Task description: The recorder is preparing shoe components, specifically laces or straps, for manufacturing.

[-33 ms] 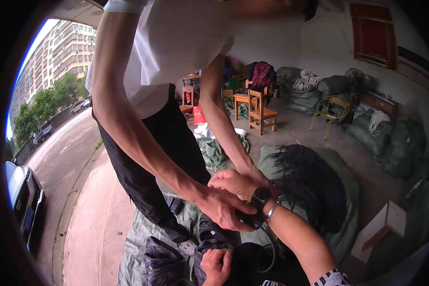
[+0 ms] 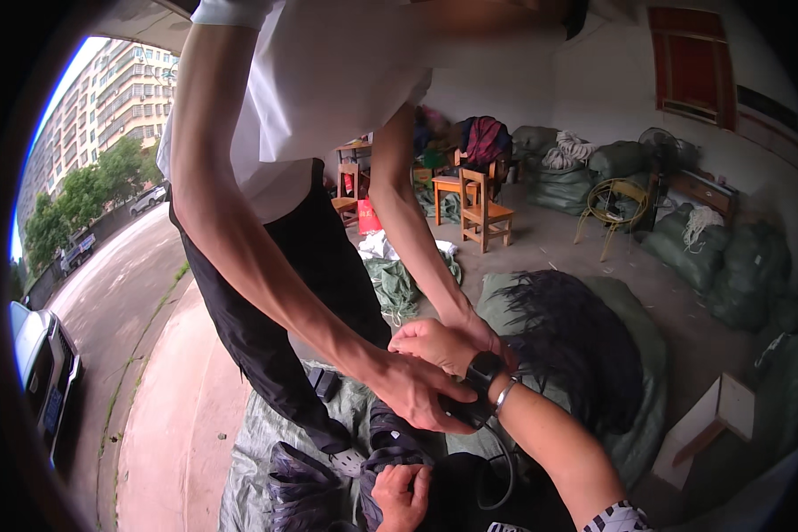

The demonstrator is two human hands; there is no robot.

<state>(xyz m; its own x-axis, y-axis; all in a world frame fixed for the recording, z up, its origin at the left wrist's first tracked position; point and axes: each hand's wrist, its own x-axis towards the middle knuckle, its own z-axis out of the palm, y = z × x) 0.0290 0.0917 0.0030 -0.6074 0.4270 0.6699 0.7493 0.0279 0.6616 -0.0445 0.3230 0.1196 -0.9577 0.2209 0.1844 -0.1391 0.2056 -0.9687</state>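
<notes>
My right hand (image 2: 434, 344) is raised in front of me, its fingers curled in. A black watch-like band (image 2: 484, 367) and a silver bracelet (image 2: 504, 394) circle its wrist. A person in a white shirt leans over it. That person's nearer hand (image 2: 414, 390) grips a small black box (image 2: 467, 410) beside my wrist, and their other hand (image 2: 481, 335) is behind my wrist, partly hidden. A dark cable (image 2: 509, 468) loops down from the box. Low in the view, my left hand (image 2: 401, 496) is closed beside dark purple-black bundles (image 2: 303, 483); anything inside its fingers is hidden.
Green plastic sheeting (image 2: 248, 470) lies under the bundles. A black fibrous heap (image 2: 576, 346) rests on a green sack at right. Near it stands a pale wooden stool-like piece (image 2: 705, 426). Farther back are a wooden chair (image 2: 486, 213) and stuffed green sacks (image 2: 692, 248).
</notes>
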